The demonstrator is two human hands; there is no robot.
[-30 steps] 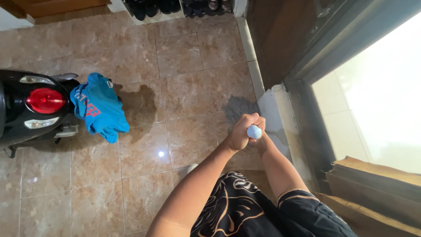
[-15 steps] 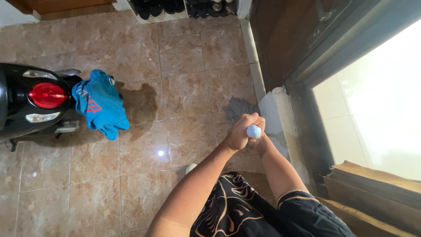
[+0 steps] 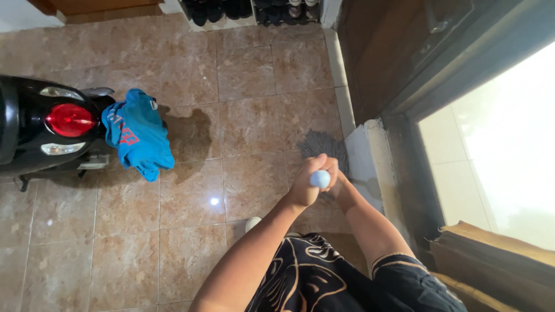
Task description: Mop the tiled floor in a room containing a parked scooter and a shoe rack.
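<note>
- Head view, centre of the frame: I see my left hand (image 3: 304, 189) wrapped around the top of a mop handle (image 3: 319, 179), fingers curled tight on it, the pale blue rounded end of the handle pointing up at the camera.
- My right hand (image 3: 334, 176) sits just beside the left, on the right of the same handle, fingers closed around it too; the two hands touch each other.
- Just above the hands, the grey stringy mop head (image 3: 324, 145) lies on the floor tiles (image 3: 248, 121), pressed close to the pale threshold strip (image 3: 361, 156) right of centre.
- Both forearms run from the bottom of the frame up to the handle; below them I see a black garment with a tan pattern (image 3: 312, 271).
- Left edge of the frame: the rear of a black scooter (image 3: 34, 133) with a red tail light, and a blue cloth (image 3: 136, 134) with red print draped at its back, touching it.
- Top of the frame: a rack of dark shoes (image 3: 248, 8) against the wall.
- Right side: a dark wooden door frame (image 3: 404, 167) and bright outdoor paving beyond it; at the lower right corner lie brown cardboard sheets (image 3: 497, 254).
- A small white shape, too hidden to tell, shows by my left forearm at lower centre.
</note>
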